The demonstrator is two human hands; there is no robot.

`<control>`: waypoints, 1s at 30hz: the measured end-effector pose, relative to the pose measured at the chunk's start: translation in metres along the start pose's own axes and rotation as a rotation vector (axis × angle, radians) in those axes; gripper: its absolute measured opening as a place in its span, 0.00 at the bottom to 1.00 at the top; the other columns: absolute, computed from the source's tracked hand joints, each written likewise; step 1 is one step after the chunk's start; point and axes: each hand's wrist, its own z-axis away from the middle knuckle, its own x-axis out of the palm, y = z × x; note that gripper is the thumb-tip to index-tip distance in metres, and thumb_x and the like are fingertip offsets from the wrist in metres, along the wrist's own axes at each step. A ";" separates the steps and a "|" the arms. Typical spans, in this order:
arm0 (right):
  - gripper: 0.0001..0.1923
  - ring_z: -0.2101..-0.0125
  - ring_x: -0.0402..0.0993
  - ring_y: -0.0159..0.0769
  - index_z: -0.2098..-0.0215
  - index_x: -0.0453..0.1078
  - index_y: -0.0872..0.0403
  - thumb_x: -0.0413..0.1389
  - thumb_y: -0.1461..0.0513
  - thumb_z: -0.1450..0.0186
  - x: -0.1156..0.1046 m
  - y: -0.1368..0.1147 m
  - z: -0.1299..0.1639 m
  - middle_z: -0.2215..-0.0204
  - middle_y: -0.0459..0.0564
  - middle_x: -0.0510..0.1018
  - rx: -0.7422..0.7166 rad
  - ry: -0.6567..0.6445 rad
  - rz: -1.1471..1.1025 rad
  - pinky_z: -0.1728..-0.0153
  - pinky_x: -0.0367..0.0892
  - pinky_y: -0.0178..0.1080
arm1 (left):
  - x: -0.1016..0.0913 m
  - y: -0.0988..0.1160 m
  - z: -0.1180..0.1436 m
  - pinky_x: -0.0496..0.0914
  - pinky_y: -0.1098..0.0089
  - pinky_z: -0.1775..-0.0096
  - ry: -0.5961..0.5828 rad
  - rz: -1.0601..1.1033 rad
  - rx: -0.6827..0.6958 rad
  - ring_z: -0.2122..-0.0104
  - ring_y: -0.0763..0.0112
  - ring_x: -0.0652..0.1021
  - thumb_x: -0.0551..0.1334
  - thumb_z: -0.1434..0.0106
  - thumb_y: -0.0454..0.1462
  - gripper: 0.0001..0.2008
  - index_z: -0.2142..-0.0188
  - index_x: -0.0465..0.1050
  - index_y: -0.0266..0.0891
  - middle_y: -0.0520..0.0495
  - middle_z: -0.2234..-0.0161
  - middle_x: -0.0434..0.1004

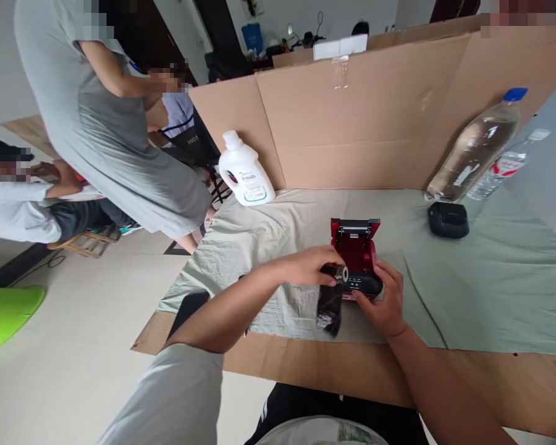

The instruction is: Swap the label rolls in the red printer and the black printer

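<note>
My left hand (312, 266) is closed around a small roll of black film (344, 274) whose pale hollow core faces right. A loose dark strip (328, 309) hangs from the roll toward the table's front. Just right of the roll is a small red and black printer (356, 253), its lid raised at the back and its red inside exposed. Buttons or marks show on its black front panel. My right hand (387, 296) grips the printer's right front corner, thumb at the front edge and fingers along the side. The left fingertips are partly hidden behind the roll.
A white jug (245, 170) stands at the back left before a cardboard screen (352, 130). Two clear bottles, one large (475, 151) and one small (505, 167), stand back right near a black device (448, 220). A dark flat object (189, 312) lies under my left forearm. People are at the left.
</note>
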 end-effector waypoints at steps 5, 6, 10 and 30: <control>0.22 0.47 0.65 0.47 0.50 0.68 0.45 0.62 0.61 0.43 -0.006 0.000 -0.002 0.50 0.51 0.71 -0.150 -0.074 0.080 0.48 0.65 0.52 | 0.028 -0.018 -0.073 0.68 0.65 0.50 0.078 -0.364 -0.208 0.51 0.59 0.75 0.63 0.42 0.35 0.18 0.51 0.73 0.37 0.41 0.52 0.75; 0.19 0.47 0.65 0.47 0.53 0.70 0.45 0.61 0.62 0.43 -0.007 0.000 -0.002 0.51 0.49 0.73 -0.165 -0.105 0.080 0.48 0.64 0.52 | 0.032 -0.019 -0.080 0.67 0.64 0.50 0.073 -0.407 -0.227 0.50 0.58 0.75 0.63 0.41 0.36 0.17 0.51 0.73 0.37 0.42 0.52 0.76; 0.16 0.49 0.68 0.46 0.55 0.72 0.47 0.60 0.63 0.42 -0.008 -0.002 -0.003 0.58 0.47 0.79 -0.196 -0.183 0.071 0.48 0.61 0.52 | 0.043 -0.025 -0.091 0.65 0.60 0.49 0.071 -0.516 -0.287 0.53 0.57 0.77 0.64 0.43 0.37 0.15 0.55 0.74 0.39 0.44 0.56 0.80; 0.05 0.56 0.71 0.41 0.65 0.73 0.50 0.57 0.65 0.39 -0.015 -0.002 -0.008 0.66 0.47 0.79 -0.185 -0.121 -0.022 0.52 0.65 0.49 | 0.049 -0.052 -0.048 0.69 0.60 0.51 1.077 -0.072 -0.015 0.49 0.61 0.72 0.50 0.31 0.46 0.18 0.50 0.68 0.38 0.39 0.51 0.72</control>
